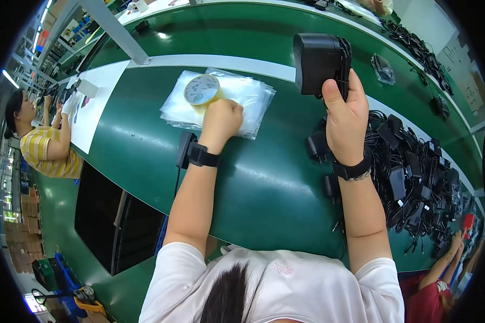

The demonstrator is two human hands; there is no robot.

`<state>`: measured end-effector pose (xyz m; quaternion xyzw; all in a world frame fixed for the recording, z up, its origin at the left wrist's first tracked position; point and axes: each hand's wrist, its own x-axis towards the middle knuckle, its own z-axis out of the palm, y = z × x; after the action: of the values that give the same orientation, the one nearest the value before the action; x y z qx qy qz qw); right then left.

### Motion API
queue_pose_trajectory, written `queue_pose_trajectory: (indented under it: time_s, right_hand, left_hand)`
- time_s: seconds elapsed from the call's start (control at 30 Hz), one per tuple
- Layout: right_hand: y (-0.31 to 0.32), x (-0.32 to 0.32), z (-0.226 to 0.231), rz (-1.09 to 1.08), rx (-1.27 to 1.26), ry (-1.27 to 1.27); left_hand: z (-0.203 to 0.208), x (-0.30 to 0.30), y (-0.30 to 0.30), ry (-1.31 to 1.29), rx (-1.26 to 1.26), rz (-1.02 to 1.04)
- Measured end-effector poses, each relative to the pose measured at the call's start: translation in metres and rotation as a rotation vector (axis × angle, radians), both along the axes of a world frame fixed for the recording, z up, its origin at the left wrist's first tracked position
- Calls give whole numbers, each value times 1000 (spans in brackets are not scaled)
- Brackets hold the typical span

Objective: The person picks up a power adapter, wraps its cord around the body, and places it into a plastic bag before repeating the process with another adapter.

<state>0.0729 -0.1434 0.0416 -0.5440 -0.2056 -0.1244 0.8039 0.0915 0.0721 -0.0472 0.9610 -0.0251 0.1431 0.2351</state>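
My right hand is raised above the green table, holding a black power adapter upright. Its cable is folded in a bundle along the adapter's right side, between thumb and fingers. My left hand is closed, fingers curled down, over a stack of clear plastic bags. Whatever those fingers may pinch is hidden. Just beyond that hand, a roll of yellowish tape lies on the bags. Black bands sit on both wrists; a black box is beside the left one.
A large heap of black adapters and cables covers the right side of the green table. On the green surface beyond the white ledge is a bagged adapter. People work at far left and lower right.
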Motion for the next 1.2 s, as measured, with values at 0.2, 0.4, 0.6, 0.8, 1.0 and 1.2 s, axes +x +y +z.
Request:
queue_pose_trajectory:
  time_s: [0.2,0.4,0.6,0.8,1.0,1.2]
  right_hand:
    - [-1,6,-6,-44,-73,-7]
    - [0,8,-7,-33,-81,-8]
    - [4,4,-3,113,-39,190]
    - [2,5,1,408,251,546]
    - [17,-6,-14,440,228,720]
    - [-14,-5,-41,-78,16,435]
  left_hand:
    - [13,-2,15,78,-270,73]
    - [29,-8,19,164,-251,174]
    - [22,-5,29,223,-746,150]
    - [39,-23,2,-27,-378,115]
    - [25,-48,-54,-197,-313,-55]
    - [45,-49,-50,-83,-345,-80]
